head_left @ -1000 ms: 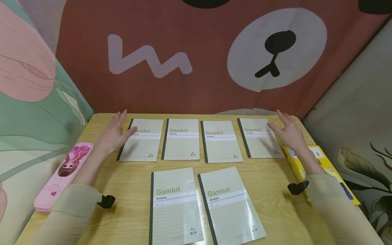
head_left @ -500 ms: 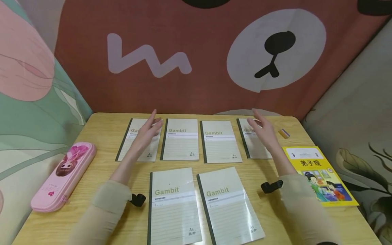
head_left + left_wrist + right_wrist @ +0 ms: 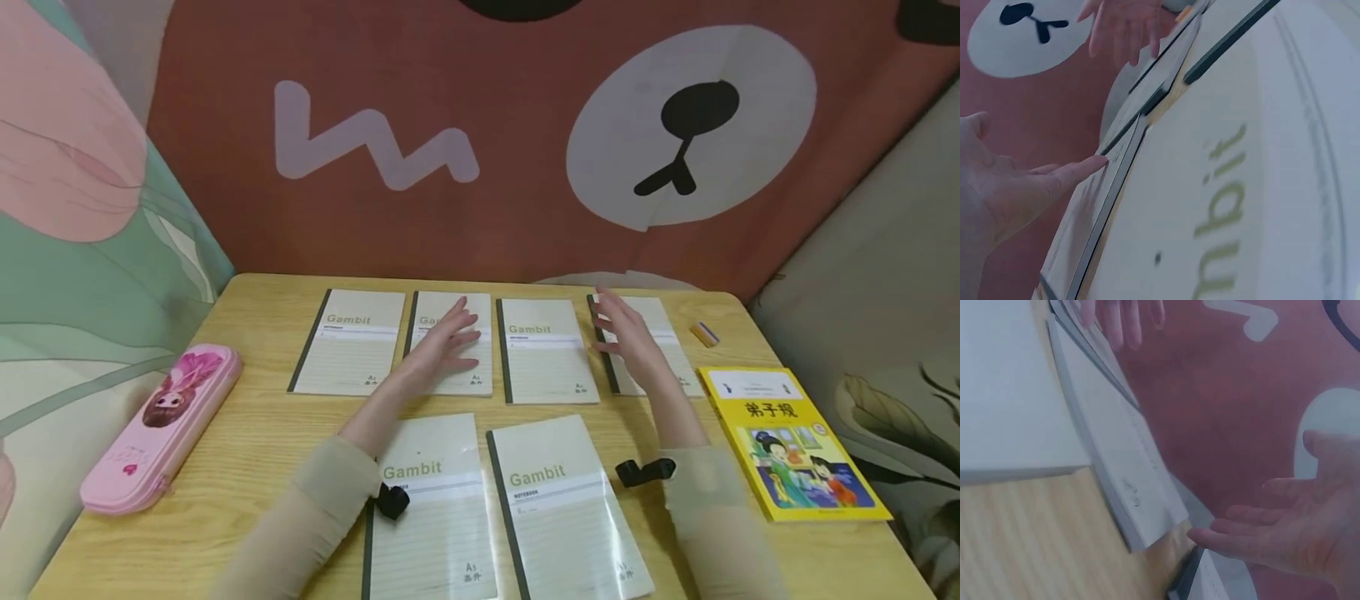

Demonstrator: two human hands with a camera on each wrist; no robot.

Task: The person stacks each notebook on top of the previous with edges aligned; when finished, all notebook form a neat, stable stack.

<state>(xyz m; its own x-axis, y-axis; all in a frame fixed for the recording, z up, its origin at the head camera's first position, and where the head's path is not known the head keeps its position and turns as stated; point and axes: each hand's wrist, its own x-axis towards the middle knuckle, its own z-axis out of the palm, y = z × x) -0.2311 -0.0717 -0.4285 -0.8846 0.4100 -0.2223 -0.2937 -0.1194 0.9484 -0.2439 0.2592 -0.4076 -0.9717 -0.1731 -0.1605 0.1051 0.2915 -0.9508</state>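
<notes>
My left hand (image 3: 444, 346) hovers with spread fingers over the second notebook (image 3: 471, 382) of the back row. Over the left side of the row's rightmost notebook (image 3: 666, 333) is my right hand (image 3: 628, 340), its fingers extended. Neither hand holds anything. Between them lies another "Gambit" notebook (image 3: 551, 362), and at the row's left end one more notebook (image 3: 348, 346). Two notebooks lie nearer to me: a front left notebook (image 3: 435, 533), partly under my left wrist, and a front right notebook (image 3: 570, 508). All have dark spines. Each wrist view shows both hands apart, palms turned inward.
A pink pencil case (image 3: 161, 429) lies along the table's left side. On the right are a yellow picture book (image 3: 795, 458) and a small eraser (image 3: 705, 334). A brown bear-patterned backdrop (image 3: 510, 233) rises behind the wooden table (image 3: 247, 467).
Both hands have moved inward from the outer notebooks, the left one farther to the right. The yellow book and eraser have come into fuller view. The notebooks stay in place.
</notes>
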